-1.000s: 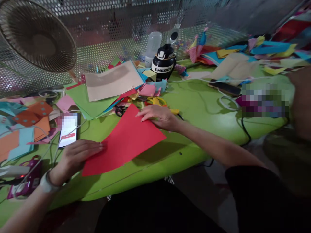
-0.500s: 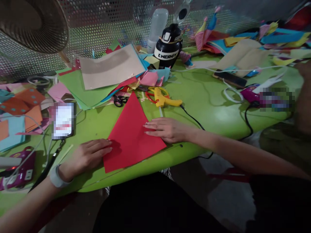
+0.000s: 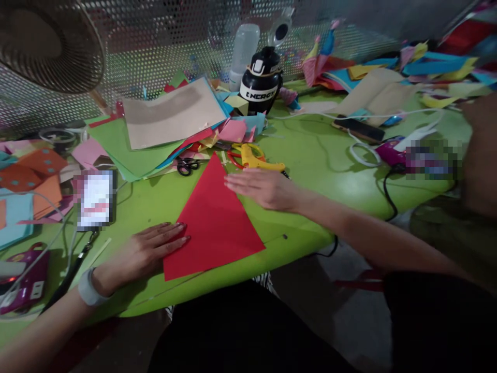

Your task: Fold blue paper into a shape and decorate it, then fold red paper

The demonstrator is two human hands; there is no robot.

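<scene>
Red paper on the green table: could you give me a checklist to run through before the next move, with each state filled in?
1. Red paper wholly on the green table: ok, its near edge lies inside the table's rim.
2. Left hand on the paper: ok, fingers rest on its left side.
3. Right hand touching the paper: cannot tell, fingertips are at its right edge.
4. Yellow glue gun apart from the paper: ok.
5. Black-handled scissors apart from the paper: ok.
6. Underside free of scraps: cannot tell, hidden.

L hand [image 3: 143,253], R hand [image 3: 267,187] palm-dn
</scene>
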